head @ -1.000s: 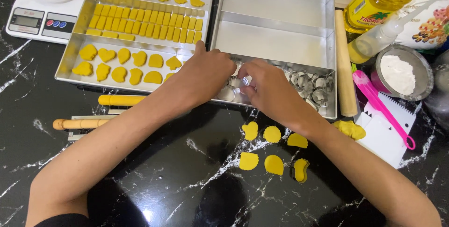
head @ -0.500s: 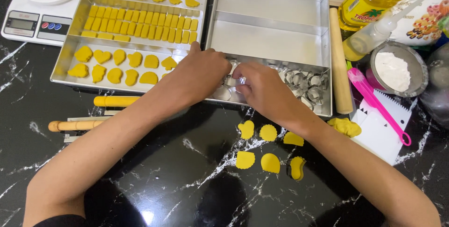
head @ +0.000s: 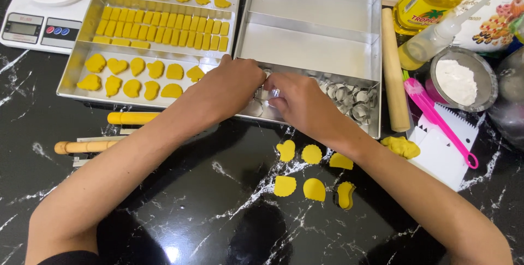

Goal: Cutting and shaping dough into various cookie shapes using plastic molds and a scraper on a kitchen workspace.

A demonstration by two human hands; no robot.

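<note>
Nearest the viewer, six cut yellow dough shapes [head: 312, 173] lie on the black marble counter [head: 180, 216]. Beyond, the left hand [head: 232, 87] and right hand [head: 303, 101] meet, fingers curled around a small metal cookie cutter [head: 266, 93] in the near compartment of the steel tray [head: 327, 25], where the spare cutters [head: 352, 98] collect. Farther left, the filled tray [head: 73, 74] keeps finished pieces sorted in rows.

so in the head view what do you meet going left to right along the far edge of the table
white kitchen scale → tray of yellow dough shapes → divided metal tray → wooden rolling pin → bowl of white flour
</note>
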